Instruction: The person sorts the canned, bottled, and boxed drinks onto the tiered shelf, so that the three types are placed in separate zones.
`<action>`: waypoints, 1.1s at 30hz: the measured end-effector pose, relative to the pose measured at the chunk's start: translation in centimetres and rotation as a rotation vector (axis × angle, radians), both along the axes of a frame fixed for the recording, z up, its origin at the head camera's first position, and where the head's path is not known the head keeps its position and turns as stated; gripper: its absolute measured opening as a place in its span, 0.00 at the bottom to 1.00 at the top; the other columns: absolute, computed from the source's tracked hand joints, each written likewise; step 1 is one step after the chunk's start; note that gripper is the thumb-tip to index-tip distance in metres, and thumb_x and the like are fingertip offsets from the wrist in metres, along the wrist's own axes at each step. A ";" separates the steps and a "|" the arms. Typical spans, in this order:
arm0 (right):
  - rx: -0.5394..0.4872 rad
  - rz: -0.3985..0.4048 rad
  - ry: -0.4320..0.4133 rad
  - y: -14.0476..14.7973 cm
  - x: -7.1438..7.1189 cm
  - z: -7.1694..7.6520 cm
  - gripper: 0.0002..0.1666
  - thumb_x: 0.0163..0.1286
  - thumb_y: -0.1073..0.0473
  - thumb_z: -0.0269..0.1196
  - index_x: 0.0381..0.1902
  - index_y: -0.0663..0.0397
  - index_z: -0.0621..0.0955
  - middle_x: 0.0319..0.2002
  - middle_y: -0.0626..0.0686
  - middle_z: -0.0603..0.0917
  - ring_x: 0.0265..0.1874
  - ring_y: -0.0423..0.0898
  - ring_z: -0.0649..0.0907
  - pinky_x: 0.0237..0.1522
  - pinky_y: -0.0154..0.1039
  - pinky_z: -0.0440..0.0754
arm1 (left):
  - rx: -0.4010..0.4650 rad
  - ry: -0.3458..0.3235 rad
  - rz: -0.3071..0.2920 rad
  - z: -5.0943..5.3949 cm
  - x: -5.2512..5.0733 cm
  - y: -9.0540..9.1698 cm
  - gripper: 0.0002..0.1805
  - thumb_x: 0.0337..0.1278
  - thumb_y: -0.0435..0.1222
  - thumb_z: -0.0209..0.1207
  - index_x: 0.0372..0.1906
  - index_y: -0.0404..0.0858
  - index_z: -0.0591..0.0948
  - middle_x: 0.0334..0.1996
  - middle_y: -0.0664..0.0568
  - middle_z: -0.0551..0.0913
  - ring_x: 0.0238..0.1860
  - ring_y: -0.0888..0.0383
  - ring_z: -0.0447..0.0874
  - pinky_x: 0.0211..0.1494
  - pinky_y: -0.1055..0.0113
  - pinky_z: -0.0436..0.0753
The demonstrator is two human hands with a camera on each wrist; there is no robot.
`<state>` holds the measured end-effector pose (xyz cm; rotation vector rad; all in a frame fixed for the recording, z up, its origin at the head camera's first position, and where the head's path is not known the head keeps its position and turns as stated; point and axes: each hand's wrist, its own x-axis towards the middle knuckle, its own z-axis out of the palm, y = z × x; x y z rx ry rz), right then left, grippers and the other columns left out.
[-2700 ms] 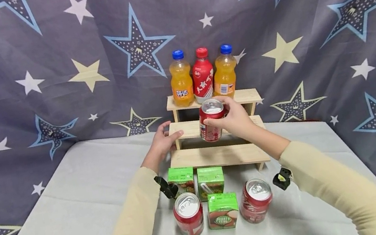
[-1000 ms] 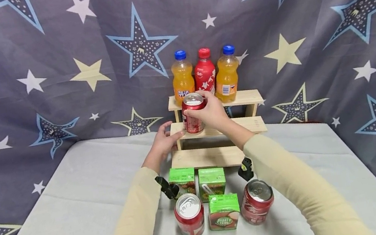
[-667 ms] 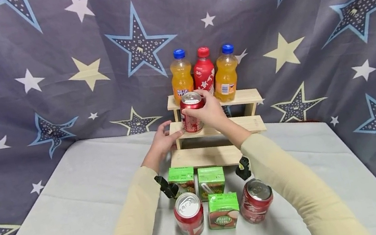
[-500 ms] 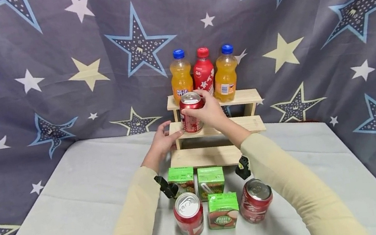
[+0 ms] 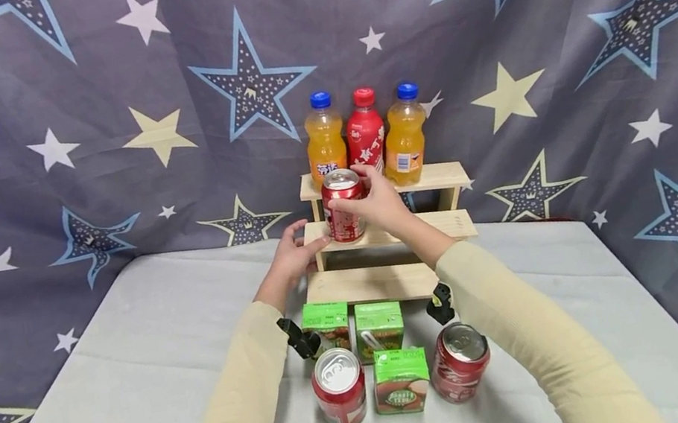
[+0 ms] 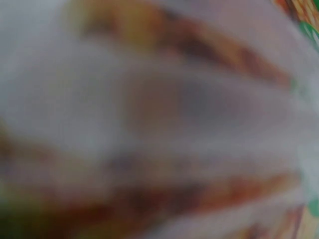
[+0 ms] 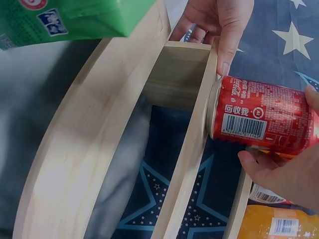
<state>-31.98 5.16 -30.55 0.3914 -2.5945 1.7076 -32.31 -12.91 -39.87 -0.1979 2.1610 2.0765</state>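
My right hand holds a red soda can upright at the left end of the middle step of a three-tier wooden stand. In the right wrist view the can meets the step with its base, and my right hand has thumb and fingers on opposite sides of it. My left hand grips the left end of that step. Its thumb lies on the wood near the can's base, while the other fingers are partly hidden. The left wrist view is a blur of printed packaging.
Two orange soda bottles and a red bottle between them line the top step. Before the stand are three green drink cartons, a red can at left and another red can at right. A starry curtain hangs behind.
Since the earliest frame, my right hand has carried the can leftward onto the middle step's left end. Over the last second both hands have kept nearly still.
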 end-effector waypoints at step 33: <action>0.211 0.091 -0.066 7.9 5.4 -1.1 0.41 0.56 0.47 0.69 0.65 0.47 0.67 0.61 0.62 0.71 0.60 0.58 0.72 0.60 0.52 0.73 | -0.009 -0.003 -0.003 0.1 0.0 0.0 0.40 0.59 0.36 0.59 0.72 0.47 0.51 0.63 0.37 0.65 0.60 0.36 0.70 0.56 0.47 0.77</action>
